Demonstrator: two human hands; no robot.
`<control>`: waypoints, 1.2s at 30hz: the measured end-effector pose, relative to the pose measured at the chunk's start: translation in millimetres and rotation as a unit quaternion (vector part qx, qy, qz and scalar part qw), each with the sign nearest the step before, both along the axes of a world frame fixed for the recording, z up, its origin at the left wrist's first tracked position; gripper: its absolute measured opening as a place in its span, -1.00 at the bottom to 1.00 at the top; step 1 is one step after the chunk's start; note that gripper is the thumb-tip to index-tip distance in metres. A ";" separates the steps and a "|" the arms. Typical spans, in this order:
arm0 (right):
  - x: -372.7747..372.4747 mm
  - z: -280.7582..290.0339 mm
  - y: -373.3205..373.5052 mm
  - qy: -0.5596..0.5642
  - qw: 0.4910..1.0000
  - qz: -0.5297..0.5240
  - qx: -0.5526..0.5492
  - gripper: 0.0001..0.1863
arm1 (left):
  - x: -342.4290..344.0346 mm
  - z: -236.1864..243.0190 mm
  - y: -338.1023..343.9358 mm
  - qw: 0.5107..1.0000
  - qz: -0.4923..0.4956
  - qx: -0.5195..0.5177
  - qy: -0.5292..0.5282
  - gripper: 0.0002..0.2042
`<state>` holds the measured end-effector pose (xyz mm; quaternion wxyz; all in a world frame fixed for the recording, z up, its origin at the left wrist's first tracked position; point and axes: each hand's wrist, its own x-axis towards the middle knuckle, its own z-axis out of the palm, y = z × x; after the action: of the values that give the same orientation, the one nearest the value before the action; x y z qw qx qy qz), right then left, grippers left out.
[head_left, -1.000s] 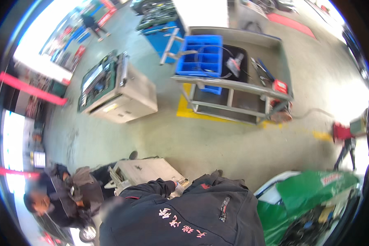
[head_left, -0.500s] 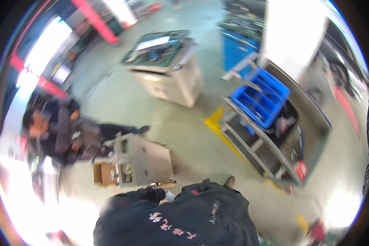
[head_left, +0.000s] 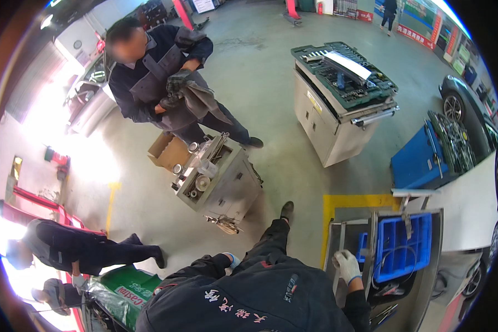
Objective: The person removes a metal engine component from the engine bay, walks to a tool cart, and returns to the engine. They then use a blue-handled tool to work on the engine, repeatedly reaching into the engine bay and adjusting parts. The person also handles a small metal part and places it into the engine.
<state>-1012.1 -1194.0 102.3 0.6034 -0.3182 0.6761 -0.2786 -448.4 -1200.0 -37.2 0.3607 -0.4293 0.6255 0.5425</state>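
Note:
My right hand [head_left: 347, 265], in a white work glove, hangs beside the metal cart [head_left: 337, 288] at the lower right. Its fingers are loosely bent and a little apart, with nothing visible in them. Nearest to it is a blue divided tray [head_left: 390, 252] on the cart, with a thin dark cable lying across it. Low in the middle, my left hand [head_left: 233, 261] is also gloved, close to my leg and mostly covered by my dark sleeve and jacket. Its fingers are hidden.
Ahead stands a grey cabinet [head_left: 235, 191] with round metal parts on top and an open cardboard box [head_left: 169, 150] beside it. Behind it a person [head_left: 149, 83] handles grey cloth. A tool cabinet [head_left: 329, 124] and a blue cabinet [head_left: 418, 157] stand right. Other people are at lower left.
My view has swung left, and the earlier blur is gone. The cart with the blue tray now sits lower in the picture. My right hand has come into sight beside it.

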 end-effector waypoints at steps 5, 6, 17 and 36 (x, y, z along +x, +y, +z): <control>31.0 5.2 -180.6 0.029 0.993 0.113 -0.024 -0.63 | -28.5 -14.0 -113.4 0.990 -0.001 -0.137 0.034 -0.66; 41.7 8.6 -215.8 0.084 0.984 0.155 -0.036 -0.62 | -28.6 -6.4 -152.7 0.986 0.038 -0.164 0.013 -0.64; 120.8 47.9 -542.0 0.161 0.949 0.268 -0.037 -0.56 | -23.9 159.1 -560.5 0.900 0.249 -0.309 0.182 -0.63; 311.9 165.8 -1236.6 0.041 0.935 0.294 -0.196 -0.60 | 236.1 -30.4 -1039.9 0.838 0.490 -0.194 -0.143 -0.61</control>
<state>-700.1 -2430.7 268.1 0.5558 -0.6259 0.5085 -0.2020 -212.3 -2240.0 -67.6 0.0422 -0.8136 0.3670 0.4490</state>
